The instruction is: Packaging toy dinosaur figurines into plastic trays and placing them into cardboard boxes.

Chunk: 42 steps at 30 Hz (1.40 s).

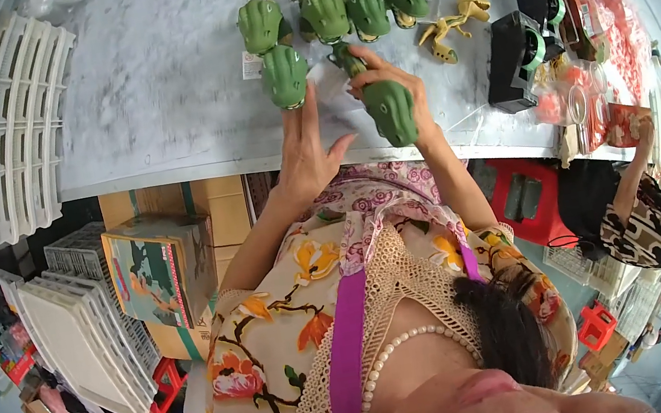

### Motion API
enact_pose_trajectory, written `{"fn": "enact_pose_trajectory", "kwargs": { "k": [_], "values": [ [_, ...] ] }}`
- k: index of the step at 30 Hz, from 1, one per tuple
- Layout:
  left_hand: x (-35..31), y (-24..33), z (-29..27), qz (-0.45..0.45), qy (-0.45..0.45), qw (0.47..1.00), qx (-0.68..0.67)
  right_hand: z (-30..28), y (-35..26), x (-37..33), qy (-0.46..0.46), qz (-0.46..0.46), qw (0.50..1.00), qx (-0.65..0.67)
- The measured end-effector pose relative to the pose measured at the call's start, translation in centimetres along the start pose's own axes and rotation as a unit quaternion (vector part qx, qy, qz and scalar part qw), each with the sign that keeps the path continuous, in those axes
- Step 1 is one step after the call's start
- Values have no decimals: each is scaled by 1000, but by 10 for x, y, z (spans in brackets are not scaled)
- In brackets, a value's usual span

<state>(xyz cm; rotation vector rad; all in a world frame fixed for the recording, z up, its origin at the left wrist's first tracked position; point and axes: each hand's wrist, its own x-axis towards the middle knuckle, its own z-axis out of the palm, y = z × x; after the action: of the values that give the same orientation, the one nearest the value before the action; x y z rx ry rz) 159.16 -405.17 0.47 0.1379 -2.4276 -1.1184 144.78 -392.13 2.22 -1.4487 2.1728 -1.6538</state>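
Note:
My right hand (pixel 402 83) is closed around a green toy dinosaur (pixel 391 113), its big head facing toward me and its narrower part pointing away across the table. My left hand (pixel 307 154) rests at the table's front edge with fingers stretched out and thumb apart. Its fingertips reach the near end of another green toy dinosaur (pixel 285 75); whether they touch it I cannot tell. Beyond both hands, several more green toy dinosaurs (pixel 324 14) stand in a row, some with white tags (pixel 251 65). A pale sheet or tag lies between my hands.
A yellow toy dinosaur (pixel 473 6) lies right of the row. Black tape dispensers (pixel 509 70) stand farther right, beside bagged red parts (pixel 616 14). White plastic racks (pixel 7 128) line the left side, above cartons (pixel 159 268). Another person (pixel 643 213) sits at the right near a red stool (pixel 524 197).

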Motion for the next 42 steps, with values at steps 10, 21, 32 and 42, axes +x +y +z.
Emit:
{"fn": "enact_pose_trajectory", "kwargs": {
  "k": [10,21,32,42],
  "values": [
    [-10,-50,12,20,-42,967,250,21,20,29,-79,-104,985,-114],
    [-14,-56,47,34,5,975,219,59,45,0,128,-12,984,127],
    [-16,-72,60,39,21,956,292,28,15,40,-51,-118,967,-222],
    [0,-69,28,-14,18,991,134,25,40,61,-57,-20,997,-51]
  ]
}}
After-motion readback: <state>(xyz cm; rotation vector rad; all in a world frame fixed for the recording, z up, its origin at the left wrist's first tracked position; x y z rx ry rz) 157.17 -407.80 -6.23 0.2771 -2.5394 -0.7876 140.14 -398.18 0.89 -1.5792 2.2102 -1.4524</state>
